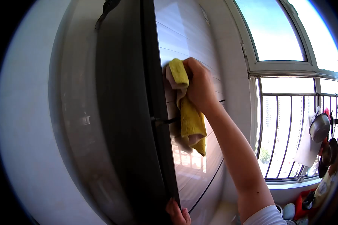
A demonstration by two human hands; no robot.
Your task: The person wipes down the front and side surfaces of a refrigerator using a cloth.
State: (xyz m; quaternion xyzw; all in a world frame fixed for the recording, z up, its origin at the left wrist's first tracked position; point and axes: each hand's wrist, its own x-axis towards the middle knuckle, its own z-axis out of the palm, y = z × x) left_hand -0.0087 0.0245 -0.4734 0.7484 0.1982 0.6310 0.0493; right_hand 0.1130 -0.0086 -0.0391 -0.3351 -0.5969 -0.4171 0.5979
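My right hand (pixel 199 84) is closed around a yellow cloth (pixel 192 119) with a paler underside. The cloth is bunched at the top, hangs down in folds and lies against a glossy, light-coloured panel (pixel 189 174) with thin horizontal lines. This panel is the front of a tall, dark-sided unit (pixel 120 101), perhaps a refrigerator. Low in the view, my left hand (pixel 178 213) has its fingers curled at the unit's dark vertical edge (pixel 168 165). Part of that hand is cut off by the bottom of the picture.
A window with metal bars (pixel 291 131) is on the right. Metal pans (pixel 320 127) and other utensils hang beside it. Several items, among them a red container (pixel 302 204), crowd the lower right. A pale wall (pixel 26 112) runs along the left.
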